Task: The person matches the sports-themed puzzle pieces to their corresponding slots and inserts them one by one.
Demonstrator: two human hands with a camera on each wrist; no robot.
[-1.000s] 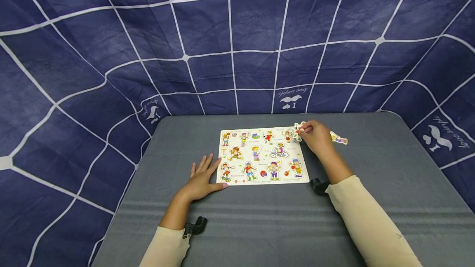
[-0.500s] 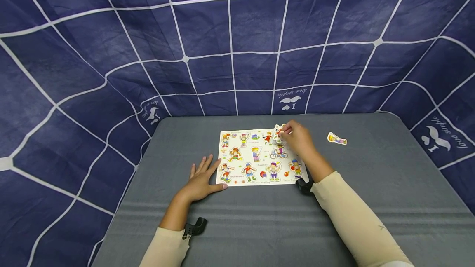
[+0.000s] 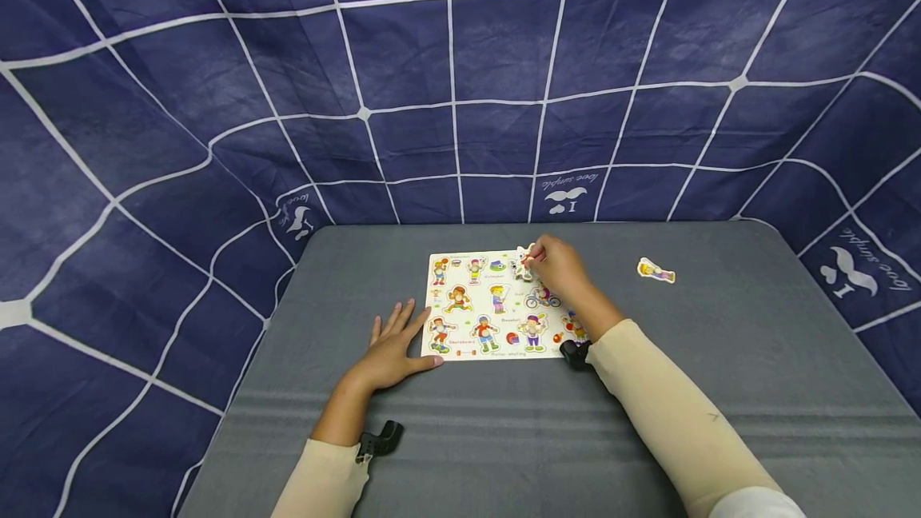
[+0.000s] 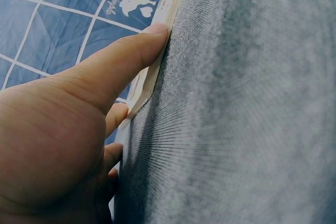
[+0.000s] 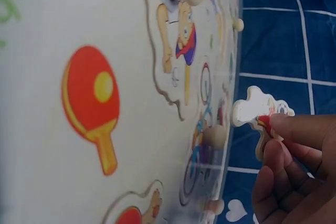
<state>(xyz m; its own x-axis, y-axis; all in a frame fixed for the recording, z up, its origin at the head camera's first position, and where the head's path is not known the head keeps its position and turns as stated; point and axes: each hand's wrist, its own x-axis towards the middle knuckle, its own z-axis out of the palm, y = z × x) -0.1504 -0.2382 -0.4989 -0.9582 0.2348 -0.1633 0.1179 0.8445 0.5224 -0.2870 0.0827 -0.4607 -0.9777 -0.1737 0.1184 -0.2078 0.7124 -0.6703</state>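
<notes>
A white wooden peg puzzle board (image 3: 554,352) with printed sports children lies on the grey table. My right hand (image 3: 564,268) pinches a cut-out puzzle piece (image 3: 522,264) between thumb and fingers, over the board's upper right part. In the right wrist view that puzzle piece (image 5: 252,109) is white-edged with a bit of red, held tilted. My left hand (image 3: 388,354) rests spread at the board's left side, its thumb at the lower left corner. The left wrist view shows the thumb (image 4: 126,59) touching the board's edge (image 4: 151,80).
Another loose puzzle piece (image 3: 655,270), a figure in yellow and purple, lies on the table (image 3: 748,302) right of the board. Round wooden knobs (image 5: 214,137) stand up from pieces in the board. A blue gridded cloth (image 3: 496,134) hangs behind and at both sides.
My right hand has carried the puzzle piece leftward from the board's upper right corner to over the printed footballer. The loose piece is now fully uncovered. My left hand has stayed put.
</notes>
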